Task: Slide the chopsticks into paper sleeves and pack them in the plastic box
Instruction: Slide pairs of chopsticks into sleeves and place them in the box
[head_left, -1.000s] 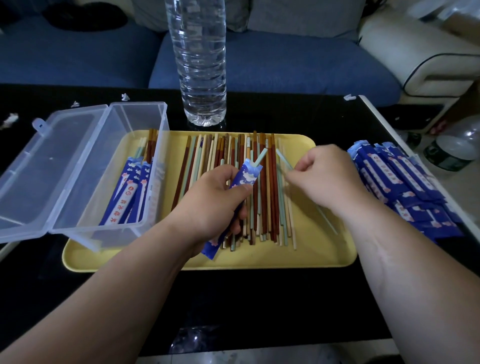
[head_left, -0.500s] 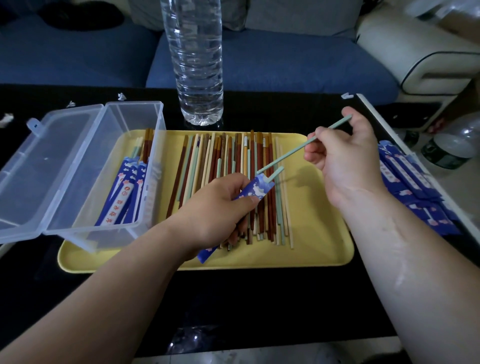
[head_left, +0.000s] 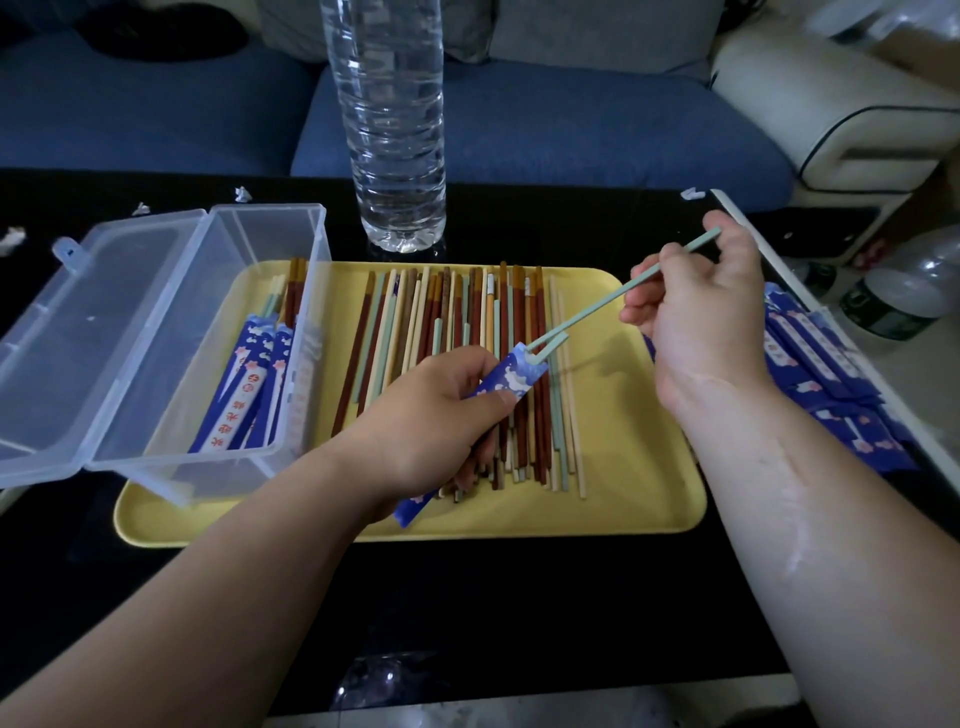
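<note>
Paper sleeve (head_left: 511, 382) is gripped by left hand (head_left: 431, 415); green chopstick (head_left: 597, 306), pinched by right hand (head_left: 696, 312), meets its mouth. Shaft should be kept aligned.

Left hand (head_left: 415, 421) grips blue sleeve (head_left: 511, 376) over yellow tray (head_left: 634, 441), mouth aimed 1 o'clock, short green stub (head_left: 553, 344) poking out. Right hand (head_left: 696, 322) pinches green chopstick (head_left: 592, 312), tip at sleeve mouth. Plastic box (head_left: 260, 244) at tray's 9 o'clock, lid open, sleeved pairs inside. Spare sleeves (head_left: 821, 364) at 3, bottle (head_left: 389, 130) at 12.

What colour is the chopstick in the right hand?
Pale mint green; the chopstick in the right hand shows best in the head view.
</note>
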